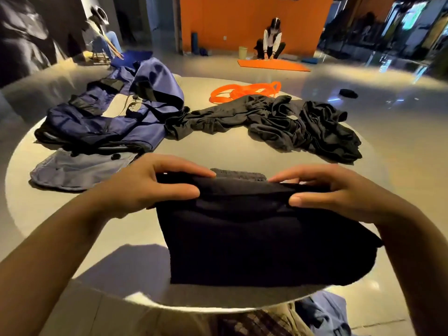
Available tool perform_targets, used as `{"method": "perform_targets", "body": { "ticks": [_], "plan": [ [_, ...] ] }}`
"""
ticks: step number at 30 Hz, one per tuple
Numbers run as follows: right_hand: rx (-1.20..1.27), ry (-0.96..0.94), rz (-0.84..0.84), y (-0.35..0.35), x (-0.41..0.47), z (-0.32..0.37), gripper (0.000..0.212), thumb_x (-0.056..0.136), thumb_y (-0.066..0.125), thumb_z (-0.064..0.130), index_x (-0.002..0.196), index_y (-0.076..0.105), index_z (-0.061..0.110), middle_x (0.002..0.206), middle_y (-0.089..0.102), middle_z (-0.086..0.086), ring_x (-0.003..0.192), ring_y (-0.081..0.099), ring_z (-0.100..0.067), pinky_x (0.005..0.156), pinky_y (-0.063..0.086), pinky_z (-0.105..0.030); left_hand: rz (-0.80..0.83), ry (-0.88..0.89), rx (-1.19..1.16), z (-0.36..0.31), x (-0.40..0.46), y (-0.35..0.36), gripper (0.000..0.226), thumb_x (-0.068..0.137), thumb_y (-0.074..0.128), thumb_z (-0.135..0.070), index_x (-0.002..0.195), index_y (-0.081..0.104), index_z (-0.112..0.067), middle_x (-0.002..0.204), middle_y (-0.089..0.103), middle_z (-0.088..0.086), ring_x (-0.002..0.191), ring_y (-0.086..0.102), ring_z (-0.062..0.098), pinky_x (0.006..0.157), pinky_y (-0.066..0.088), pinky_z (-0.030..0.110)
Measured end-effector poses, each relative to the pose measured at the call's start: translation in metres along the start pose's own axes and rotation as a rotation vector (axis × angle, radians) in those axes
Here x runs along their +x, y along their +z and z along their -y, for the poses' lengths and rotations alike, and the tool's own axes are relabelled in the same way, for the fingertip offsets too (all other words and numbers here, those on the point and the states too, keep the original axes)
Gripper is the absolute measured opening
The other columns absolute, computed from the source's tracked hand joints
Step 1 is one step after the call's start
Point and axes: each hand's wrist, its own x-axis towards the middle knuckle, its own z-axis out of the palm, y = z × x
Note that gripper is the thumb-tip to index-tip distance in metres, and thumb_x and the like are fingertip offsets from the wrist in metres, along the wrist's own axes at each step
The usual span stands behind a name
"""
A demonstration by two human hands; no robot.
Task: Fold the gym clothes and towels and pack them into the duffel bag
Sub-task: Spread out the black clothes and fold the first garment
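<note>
A folded dark garment (261, 241) lies on the round white table (218, 151) right in front of me. My left hand (148, 187) pinches its far left edge, thumb on top and fingers behind. At the far right edge my right hand (334, 192) pinches the same way. A grey ribbed band shows between the hands at the garment's top. The blue duffel bag (116, 117) lies slumped and open at the table's far left. Crumpled black clothes (286, 122) sprawl across the far right of the table.
An orange resistance band (244, 90) lies at the table's back edge. A light blue flap (77, 168) with a black button spreads by the bag. On the floor beyond, a person crouches over an orange mat (274, 65), and another sits at the back left.
</note>
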Motion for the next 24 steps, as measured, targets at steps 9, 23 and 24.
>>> {"method": "perform_targets", "body": {
  "ticks": [9,23,24],
  "plan": [
    [-0.415,0.389,-0.242,-0.036,0.136,-0.104,0.028,0.094,0.058,0.029,0.121,0.060,0.024,0.121,0.062,-0.001,0.101,0.057,-0.015,0.081,0.045,-0.022,-0.443,-0.300,0.413,0.088,0.120,-0.032,0.024,0.095,0.056,-0.030,0.118,0.063,-0.026,0.116,0.065,-0.003,0.108,0.060,0.017,0.086,0.044,0.028],
    [-0.512,0.166,-0.252,0.040,0.104,-0.130,0.064,0.086,0.021,0.068,0.143,0.033,0.041,0.148,0.033,0.017,0.136,0.024,0.000,0.115,0.021,-0.027,0.149,-0.024,0.851,0.130,0.127,0.023,0.072,0.076,0.010,-0.083,0.142,0.018,-0.055,0.152,0.026,-0.023,0.141,0.013,-0.003,0.116,0.002,0.025],
    [-0.485,0.196,-0.271,0.040,0.105,-0.134,0.066,0.085,0.018,0.069,0.143,0.032,0.042,0.148,0.031,0.019,0.137,0.021,0.001,0.116,0.019,-0.028,0.129,-0.039,0.861,0.129,0.129,0.023,0.074,0.076,0.012,-0.082,0.143,0.021,-0.052,0.151,0.028,-0.022,0.141,0.015,-0.001,0.114,0.001,0.024]
  ]
}}
